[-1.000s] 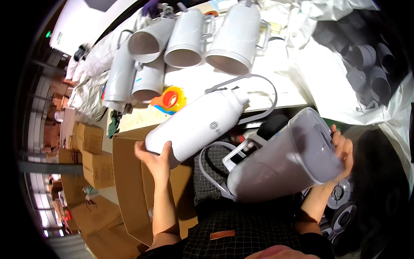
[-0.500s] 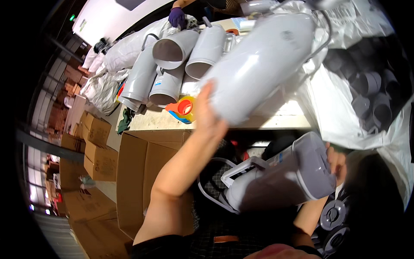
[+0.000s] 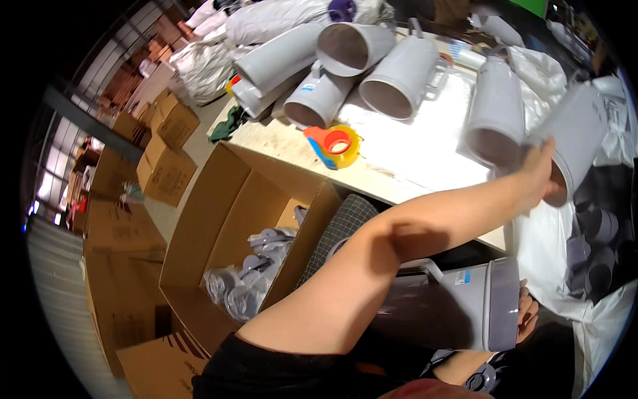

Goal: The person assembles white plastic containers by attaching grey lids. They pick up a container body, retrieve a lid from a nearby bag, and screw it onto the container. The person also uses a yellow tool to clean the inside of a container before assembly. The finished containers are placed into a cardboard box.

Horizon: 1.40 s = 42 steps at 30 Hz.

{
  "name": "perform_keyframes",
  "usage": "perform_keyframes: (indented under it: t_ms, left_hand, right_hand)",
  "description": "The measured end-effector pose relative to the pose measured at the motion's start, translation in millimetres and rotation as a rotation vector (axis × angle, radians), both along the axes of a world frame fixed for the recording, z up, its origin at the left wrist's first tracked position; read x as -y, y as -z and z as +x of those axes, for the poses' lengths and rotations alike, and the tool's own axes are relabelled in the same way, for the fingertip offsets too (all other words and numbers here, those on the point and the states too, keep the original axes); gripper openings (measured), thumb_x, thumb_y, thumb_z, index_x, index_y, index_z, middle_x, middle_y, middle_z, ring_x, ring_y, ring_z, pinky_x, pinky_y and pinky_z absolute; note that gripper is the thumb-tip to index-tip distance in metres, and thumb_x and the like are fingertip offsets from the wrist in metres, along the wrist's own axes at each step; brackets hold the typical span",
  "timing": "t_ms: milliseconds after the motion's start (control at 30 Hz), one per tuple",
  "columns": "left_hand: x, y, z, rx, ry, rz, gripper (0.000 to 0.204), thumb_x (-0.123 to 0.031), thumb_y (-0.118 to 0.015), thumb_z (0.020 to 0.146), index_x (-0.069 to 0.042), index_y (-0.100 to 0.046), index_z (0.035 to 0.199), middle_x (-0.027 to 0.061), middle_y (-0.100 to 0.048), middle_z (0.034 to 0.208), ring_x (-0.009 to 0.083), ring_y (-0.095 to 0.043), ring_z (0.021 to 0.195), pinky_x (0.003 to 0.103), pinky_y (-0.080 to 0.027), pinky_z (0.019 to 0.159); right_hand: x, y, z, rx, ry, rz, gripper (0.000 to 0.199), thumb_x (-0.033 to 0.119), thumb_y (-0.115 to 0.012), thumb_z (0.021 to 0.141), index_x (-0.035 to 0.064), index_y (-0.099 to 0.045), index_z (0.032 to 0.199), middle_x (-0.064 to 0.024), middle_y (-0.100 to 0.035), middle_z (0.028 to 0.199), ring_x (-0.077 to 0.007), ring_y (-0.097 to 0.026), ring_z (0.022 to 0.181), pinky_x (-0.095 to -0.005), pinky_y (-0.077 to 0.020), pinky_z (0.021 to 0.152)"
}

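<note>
The left hand (image 3: 539, 174) is stretched far across the bench (image 3: 425, 149), its grip closed on the open rim of a large grey jug (image 3: 577, 143) held tilted over the far right edge. The right hand (image 3: 526, 318) is mostly hidden behind a second grey jug (image 3: 458, 307) lying sideways low in front of the body; fingers curl round its base end, though how tightly I cannot tell. These look like hollow, stiff plastic shells: light for their bulk but smooth and awkward, so the rim or the side handle seems the surest hold. A small blue-and-white label sits near the lower jug's darker band. More jugs (image 3: 399, 70) lie mouths-forward on the bench beside an orange-and-yellow tape dispenser (image 3: 334, 142). An open brown carton (image 3: 219, 219) stands below, holding bagged parts.
</note>
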State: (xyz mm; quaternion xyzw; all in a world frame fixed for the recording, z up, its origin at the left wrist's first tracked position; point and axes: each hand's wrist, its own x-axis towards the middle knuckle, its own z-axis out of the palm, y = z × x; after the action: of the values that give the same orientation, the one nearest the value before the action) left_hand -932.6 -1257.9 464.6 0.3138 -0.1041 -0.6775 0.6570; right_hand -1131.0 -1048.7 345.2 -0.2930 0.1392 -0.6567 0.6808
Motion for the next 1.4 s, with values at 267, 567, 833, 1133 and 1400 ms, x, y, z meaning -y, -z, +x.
perform_keyframes:
  t_ms: [267, 567, 833, 1133, 1400]
  left_hand:
    - [-190.2, 167.5, 118.6, 0.698, 0.125, 0.012, 0.022, -0.020, -0.062, 0.098, -0.004, -0.077, 0.100, 0.0017, -0.070, 0.084, 0.0085, -0.059, 0.075, 0.024, -0.049, 0.068]
    - [-302.1, 1.8, 147.5, 1.233, -0.030, -0.730, 0.009, -0.012, -0.073, 0.086, -0.003, -0.072, 0.085, 0.0086, -0.064, 0.081, 0.0202, -0.064, 0.080, 0.033, -0.051, 0.071]
    - [-102.2, 166.5, 202.9, 1.849, -0.265, -0.179, 0.013, -0.014, -0.072, 0.086, -0.001, -0.070, 0.087, 0.0123, -0.065, 0.084, 0.0298, -0.063, 0.080, 0.038, -0.049, 0.076]
    - [-81.2, 140.4, 212.0, 1.211, -0.276, 0.071, 0.030, -0.023, -0.050, 0.105, -0.002, -0.066, 0.092, 0.0120, -0.067, 0.077, 0.0270, -0.063, 0.069, 0.040, -0.051, 0.068]
    - [-187.8, 62.1, 142.5, 0.510, 0.049, -0.248, 0.015, -0.014, -0.058, 0.097, -0.002, -0.059, 0.088, 0.0084, -0.071, 0.090, 0.0192, -0.068, 0.091, 0.033, -0.055, 0.085]
  right_hand:
    - [-1.1, 3.9, 33.6, -0.374, 0.221, -0.014, 0.034, 0.038, -0.040, 0.103, 0.0062, -0.048, 0.092, -0.0118, -0.056, 0.103, -0.0264, -0.053, 0.112, -0.0470, -0.0367, 0.110]
    - [28.2, -10.7, 57.3, 0.174, -0.153, -0.073, 0.028, 0.035, -0.050, 0.100, 0.0078, -0.047, 0.092, -0.0093, -0.054, 0.097, -0.0231, -0.053, 0.104, -0.0428, -0.0442, 0.098]
    - [67.7, -2.9, 75.8, 0.440, -0.448, 0.070, 0.027, 0.033, -0.058, 0.098, 0.0093, -0.046, 0.093, -0.0070, -0.052, 0.091, -0.0202, -0.053, 0.096, -0.0390, -0.0507, 0.087]
    - [89.6, 30.1, 169.8, -0.613, -0.463, 0.130, 0.035, 0.007, -0.073, 0.091, 0.0024, -0.052, 0.119, -0.0128, -0.062, 0.109, -0.0217, -0.064, 0.103, -0.0341, -0.0569, 0.080]
    - [71.1, 17.2, 151.3, -0.534, -0.231, 0.178, 0.024, 0.006, -0.060, 0.096, -0.0025, -0.066, 0.118, -0.0072, -0.074, 0.095, -0.0158, -0.068, 0.084, -0.0285, -0.0544, 0.082]
